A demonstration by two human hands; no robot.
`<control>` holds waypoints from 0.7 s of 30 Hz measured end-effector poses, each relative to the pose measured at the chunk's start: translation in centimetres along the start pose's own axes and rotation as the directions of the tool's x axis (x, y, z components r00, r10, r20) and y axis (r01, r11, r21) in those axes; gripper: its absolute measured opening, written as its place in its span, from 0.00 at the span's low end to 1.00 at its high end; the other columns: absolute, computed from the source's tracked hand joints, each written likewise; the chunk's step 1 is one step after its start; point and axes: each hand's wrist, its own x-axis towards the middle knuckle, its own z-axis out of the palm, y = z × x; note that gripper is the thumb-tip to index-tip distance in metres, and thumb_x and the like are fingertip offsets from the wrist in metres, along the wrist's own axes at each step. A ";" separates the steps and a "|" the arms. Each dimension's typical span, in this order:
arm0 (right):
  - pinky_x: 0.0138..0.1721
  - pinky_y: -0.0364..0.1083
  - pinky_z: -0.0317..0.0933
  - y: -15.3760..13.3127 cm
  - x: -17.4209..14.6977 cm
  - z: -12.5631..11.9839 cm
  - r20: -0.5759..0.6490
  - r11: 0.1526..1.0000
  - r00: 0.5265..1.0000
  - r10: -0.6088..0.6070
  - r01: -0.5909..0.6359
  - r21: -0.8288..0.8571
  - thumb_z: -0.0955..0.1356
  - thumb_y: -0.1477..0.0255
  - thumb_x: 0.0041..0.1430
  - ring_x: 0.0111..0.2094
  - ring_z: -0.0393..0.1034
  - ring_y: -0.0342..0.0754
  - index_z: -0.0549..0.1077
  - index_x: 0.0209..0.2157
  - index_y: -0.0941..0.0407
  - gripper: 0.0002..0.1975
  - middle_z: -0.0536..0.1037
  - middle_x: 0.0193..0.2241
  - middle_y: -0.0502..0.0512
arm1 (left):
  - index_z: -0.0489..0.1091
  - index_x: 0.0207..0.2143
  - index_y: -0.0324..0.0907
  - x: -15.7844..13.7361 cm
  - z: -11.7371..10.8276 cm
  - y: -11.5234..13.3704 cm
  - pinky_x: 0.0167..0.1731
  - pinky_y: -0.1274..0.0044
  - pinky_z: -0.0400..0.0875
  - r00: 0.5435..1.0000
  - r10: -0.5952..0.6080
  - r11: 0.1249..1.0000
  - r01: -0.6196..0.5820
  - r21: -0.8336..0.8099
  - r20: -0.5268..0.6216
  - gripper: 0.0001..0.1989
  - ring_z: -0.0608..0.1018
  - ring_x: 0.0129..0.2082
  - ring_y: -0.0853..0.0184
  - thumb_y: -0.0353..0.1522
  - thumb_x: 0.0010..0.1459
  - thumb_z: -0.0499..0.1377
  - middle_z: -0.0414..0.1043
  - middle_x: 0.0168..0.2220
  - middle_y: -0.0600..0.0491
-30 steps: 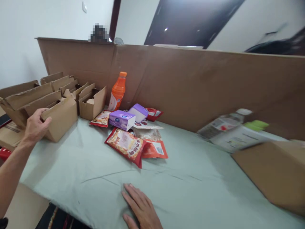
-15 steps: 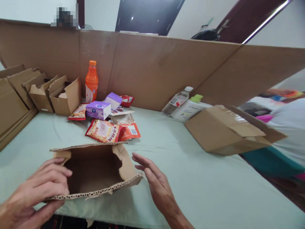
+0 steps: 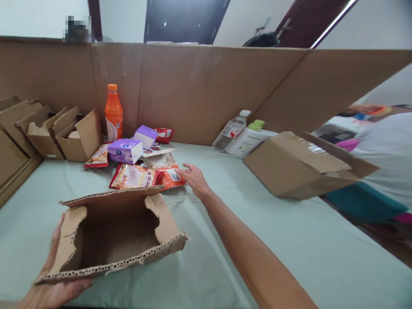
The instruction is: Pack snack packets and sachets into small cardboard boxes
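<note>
While the left grip (image 3: 53,292) hugs the cardboard box (image 3: 117,210) by one end, the right grip (image 3: 195,179) is at the orange pouch (image 3: 169,174), can't tell if pinching; probably light, floppy, so grab its edge

Orange bottle (image 3: 113,113) is standing upright by the cardboard partition (image 3: 206,94), which is running along the back. Small cartons (image 3: 88,137) are sitting in a row at left, tops open. Clear bottle (image 3: 230,133) is leaning over, and white bottle (image 3: 246,141), green cap, is tilting the same way just beside it. Larger cardboard box (image 3: 277,171) is resting at right, flap sticking out. Past it, a person (image 3: 384,159) in a white top is showing, partly cut off. Dark panel (image 3: 185,21) is rising behind the partition.
</note>
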 end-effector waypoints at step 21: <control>0.24 0.48 0.73 -1.9 -18.3 -18.7 -0.241 0.994 0.970 0.025 0.002 0.114 0.83 0.54 0.31 0.23 0.75 0.51 0.82 0.25 0.50 0.21 0.82 0.24 0.52 | 0.37 0.77 0.60 2.9 2.1 1.4 0.67 0.40 0.60 0.996 0.070 0.993 -0.064 -0.100 0.052 0.45 0.58 0.73 0.37 0.47 0.67 0.60 0.45 0.78 0.47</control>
